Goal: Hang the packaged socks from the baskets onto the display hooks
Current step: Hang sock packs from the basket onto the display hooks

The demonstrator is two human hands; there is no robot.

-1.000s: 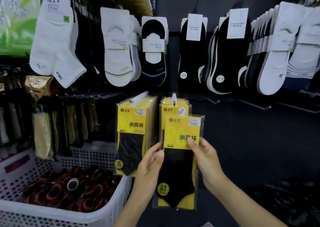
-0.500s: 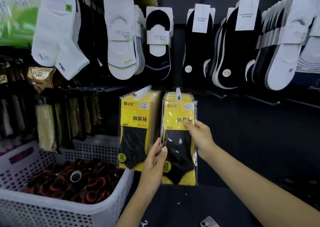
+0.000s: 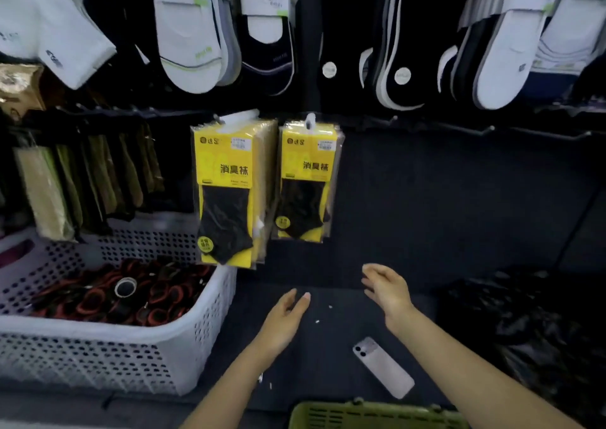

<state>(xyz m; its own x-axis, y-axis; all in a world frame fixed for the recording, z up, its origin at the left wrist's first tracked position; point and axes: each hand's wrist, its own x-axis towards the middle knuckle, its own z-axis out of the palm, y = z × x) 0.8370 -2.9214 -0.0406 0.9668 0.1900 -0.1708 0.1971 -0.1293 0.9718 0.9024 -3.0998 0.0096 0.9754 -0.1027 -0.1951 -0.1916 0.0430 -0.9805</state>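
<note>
Two stacks of yellow sock packs with black socks hang side by side on display hooks: the left stack (image 3: 229, 192) and the right stack (image 3: 308, 179). Below them my left hand (image 3: 285, 320) hovers over the dark shelf, fingers relaxed and holding nothing. My right hand (image 3: 387, 291) is beside it, also loose and holding nothing. Both hands are well clear of the packs. A green basket (image 3: 377, 415) shows its rim at the bottom edge of the view.
A white perforated basket (image 3: 203, 346) at the left holds red-and-black socks (image 3: 124, 294). A phone (image 3: 383, 368) lies on the dark shelf between my arms. White and black socks (image 3: 190, 31) hang in rows above. Dark bagged goods (image 3: 531, 323) lie at the right.
Both hands have let go of the yellow pack, which now hangs on the right hook, and have dropped down toward the shelf. The view has tilted downward.
</note>
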